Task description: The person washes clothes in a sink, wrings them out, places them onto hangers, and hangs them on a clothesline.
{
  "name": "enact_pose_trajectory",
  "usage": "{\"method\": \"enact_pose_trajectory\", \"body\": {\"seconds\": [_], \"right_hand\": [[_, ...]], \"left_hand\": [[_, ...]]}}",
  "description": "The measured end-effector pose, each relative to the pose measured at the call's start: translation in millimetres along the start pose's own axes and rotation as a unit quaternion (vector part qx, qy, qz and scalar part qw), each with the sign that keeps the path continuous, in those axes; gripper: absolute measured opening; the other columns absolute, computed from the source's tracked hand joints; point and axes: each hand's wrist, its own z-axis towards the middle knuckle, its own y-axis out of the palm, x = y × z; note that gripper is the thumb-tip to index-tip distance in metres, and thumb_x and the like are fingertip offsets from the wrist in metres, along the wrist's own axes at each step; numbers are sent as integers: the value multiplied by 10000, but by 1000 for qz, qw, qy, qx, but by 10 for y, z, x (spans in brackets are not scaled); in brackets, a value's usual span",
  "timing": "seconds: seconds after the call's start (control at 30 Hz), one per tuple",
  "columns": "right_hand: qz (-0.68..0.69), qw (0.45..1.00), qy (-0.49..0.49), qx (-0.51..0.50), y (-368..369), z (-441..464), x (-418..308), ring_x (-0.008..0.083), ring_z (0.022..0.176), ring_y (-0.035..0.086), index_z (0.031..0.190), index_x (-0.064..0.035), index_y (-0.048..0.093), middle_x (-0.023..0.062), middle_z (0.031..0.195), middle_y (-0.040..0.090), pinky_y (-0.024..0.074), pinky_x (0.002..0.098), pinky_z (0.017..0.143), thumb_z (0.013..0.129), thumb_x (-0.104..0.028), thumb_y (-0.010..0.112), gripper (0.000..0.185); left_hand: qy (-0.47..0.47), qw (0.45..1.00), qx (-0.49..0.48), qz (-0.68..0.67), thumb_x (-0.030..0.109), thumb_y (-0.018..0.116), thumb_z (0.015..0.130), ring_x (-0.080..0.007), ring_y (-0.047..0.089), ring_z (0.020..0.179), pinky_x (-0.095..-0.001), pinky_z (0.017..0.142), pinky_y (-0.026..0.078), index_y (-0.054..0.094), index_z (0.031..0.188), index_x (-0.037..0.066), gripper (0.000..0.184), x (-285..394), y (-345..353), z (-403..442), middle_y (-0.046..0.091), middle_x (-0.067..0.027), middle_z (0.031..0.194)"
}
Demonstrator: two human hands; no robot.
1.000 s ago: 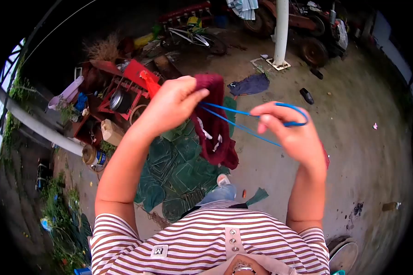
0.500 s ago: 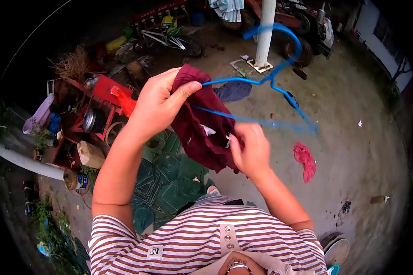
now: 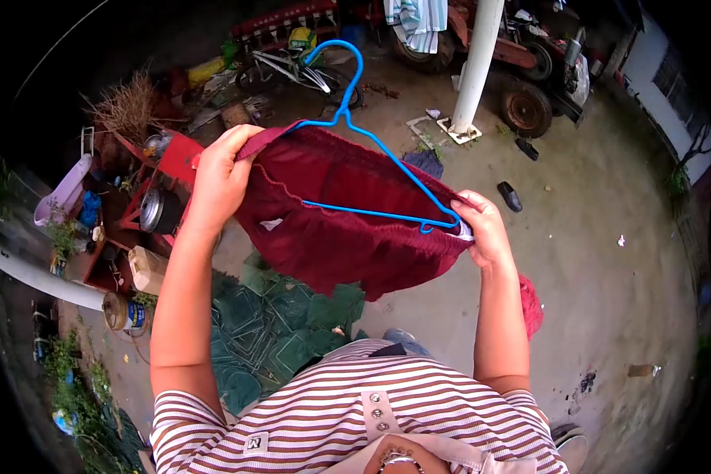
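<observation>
A dark red garment (image 3: 340,257) with an elastic waistband is stretched wide between my two hands. My left hand (image 3: 223,175) is closed on the waistband's left end, thumb on top. The right end of the waistband is pinched by my right hand (image 3: 484,227), close to the hanger's corner. A blue hanger (image 3: 387,150) lies with its bar inside the waist opening, and its hook stands up above the cloth. The hanger's left corner is hidden by the cloth near my left hand.
Green netted items (image 3: 276,332) lie on the ground below the garment. A white pole (image 3: 477,71) stands behind, by a tractor wheel (image 3: 526,109). Dark shoes (image 3: 509,196) and a red cloth (image 3: 531,306) are on the floor at right. A red rack (image 3: 183,158) is at left.
The hanger has moved left and into the waist opening, its hook now upright. My right hand has let go of the hanger, moved right and taken the waistband, which is now spread wide.
</observation>
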Motion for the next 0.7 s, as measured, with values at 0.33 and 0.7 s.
{"method": "enact_pose_trajectory", "body": {"seconds": [0.33, 0.7], "right_hand": [[-97, 995, -14, -13, 287, 800, -34, 54, 697, 563, 889, -45, 653, -23, 804, 641, 453, 226, 623, 885, -42, 653, 6], [-400, 800, -406, -188, 915, 2182, -337, 315, 1121, 577, 1224, -30, 616, 123, 1151, 641, 416, 382, 1023, 824, -281, 735, 486]], "left_hand": [[110, 936, 174, 284, -71, 551, 677, -321, 600, 835, -401, 745, 479, 653, 972, 14, 324, -493, 30, -4, 624, -129, 892], [115, 902, 296, 293, -90, 550, 662, -337, 592, 817, -397, 755, 471, 635, 957, 15, 324, -1122, -10, 506, 642, -139, 890]]}}
